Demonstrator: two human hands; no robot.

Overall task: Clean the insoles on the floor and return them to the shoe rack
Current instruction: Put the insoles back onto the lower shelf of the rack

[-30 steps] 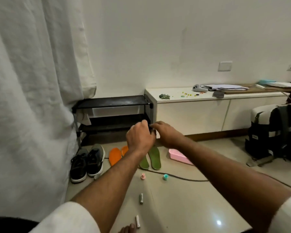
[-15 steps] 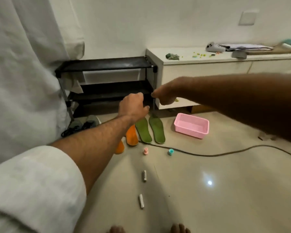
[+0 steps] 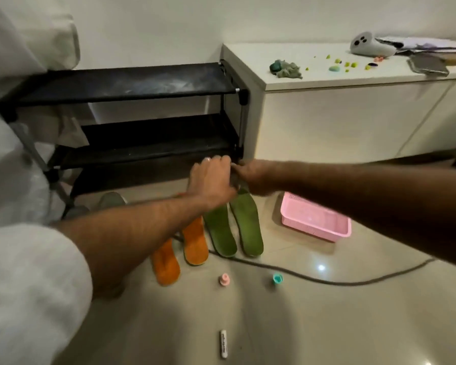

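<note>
1. The left hand and right hand meet knuckle to knuckle just in front of the shoe rack, low by its bottom shelf.
2. Both hands' fingers are curled, but whether they grasp anything between them cannot be told; the spot where they meet is blurred.
3. Two green insoles lie side by side on the floor directly below the fingers, their far tips hidden under the hands.
4. Two orange insoles lie just left of the green pair, partly under the left forearm.
5. A pink basket sits on the floor to the right of the fingers, near the green insoles.
6. A dark cable runs across the floor nearer the person than the insoles.
7. A white surface stands right of the rack, beyond the fingers.
</note>
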